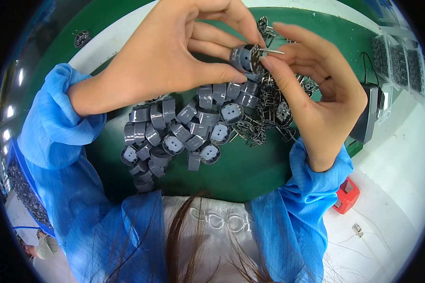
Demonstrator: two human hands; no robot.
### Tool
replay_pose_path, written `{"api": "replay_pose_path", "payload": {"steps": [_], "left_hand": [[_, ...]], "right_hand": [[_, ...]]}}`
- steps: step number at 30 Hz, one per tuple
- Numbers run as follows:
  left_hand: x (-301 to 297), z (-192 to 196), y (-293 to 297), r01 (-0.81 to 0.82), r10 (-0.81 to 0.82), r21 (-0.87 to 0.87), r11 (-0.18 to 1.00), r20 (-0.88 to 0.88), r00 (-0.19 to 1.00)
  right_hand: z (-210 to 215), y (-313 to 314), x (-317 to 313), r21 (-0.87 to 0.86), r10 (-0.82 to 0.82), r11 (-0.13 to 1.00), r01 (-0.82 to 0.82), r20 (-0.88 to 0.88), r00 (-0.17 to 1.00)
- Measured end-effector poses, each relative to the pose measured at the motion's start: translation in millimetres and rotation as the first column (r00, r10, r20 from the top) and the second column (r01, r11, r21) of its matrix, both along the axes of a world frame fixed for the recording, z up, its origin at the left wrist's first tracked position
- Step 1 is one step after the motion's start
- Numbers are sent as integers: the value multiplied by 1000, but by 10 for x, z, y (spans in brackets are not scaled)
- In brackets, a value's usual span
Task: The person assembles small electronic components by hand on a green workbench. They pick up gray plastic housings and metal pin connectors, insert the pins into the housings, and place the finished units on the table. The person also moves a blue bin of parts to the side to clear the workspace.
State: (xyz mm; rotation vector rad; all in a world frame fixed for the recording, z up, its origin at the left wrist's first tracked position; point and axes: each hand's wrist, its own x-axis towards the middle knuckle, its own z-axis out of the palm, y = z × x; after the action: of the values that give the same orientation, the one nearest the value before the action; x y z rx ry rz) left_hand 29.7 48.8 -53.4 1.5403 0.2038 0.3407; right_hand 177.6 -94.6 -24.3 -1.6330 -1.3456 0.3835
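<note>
Above the green work surface, my left hand (170, 59) is closed round a round grey plastic socket housing (241, 57), tilted on its side, between thumb and fingers. A dark metal contact piece (256, 59) with a long pin sits against the open right side of that housing. My right hand (323, 82) pinches at this piece with the thumb, while its index finger is lifted away. Below my hands lies a heap of similar grey housings (198, 129), some showing light faces with two holes. To its right, partly hidden by my right hand, is a tangled pile of metal contact pieces (268, 111).
Clear bins (397, 61) of small parts stand at the far right, near a grey box (365, 115). A red plastic object (347, 195) lies right of my sleeve. At the left is a blue crate (20, 162) of parts. One loose metal piece (82, 38) lies far left.
</note>
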Motion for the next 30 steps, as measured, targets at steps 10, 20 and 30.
{"api": "replay_pose_path", "payload": {"steps": [10,20,30], "left_hand": [[-44,-63,35,34,-33,18,999,-70,997],[-43,-9,3,21,-24,-22,1000,-117,993],[-83,-32,66,72,-79,-97,993,-73,994]], "right_hand": [[-59,27,5,149,12,986,-79,407,913],[-80,11,-21,150,-7,988,-37,284,959],[-131,42,-30,209,37,965,-161,498,866]]}}
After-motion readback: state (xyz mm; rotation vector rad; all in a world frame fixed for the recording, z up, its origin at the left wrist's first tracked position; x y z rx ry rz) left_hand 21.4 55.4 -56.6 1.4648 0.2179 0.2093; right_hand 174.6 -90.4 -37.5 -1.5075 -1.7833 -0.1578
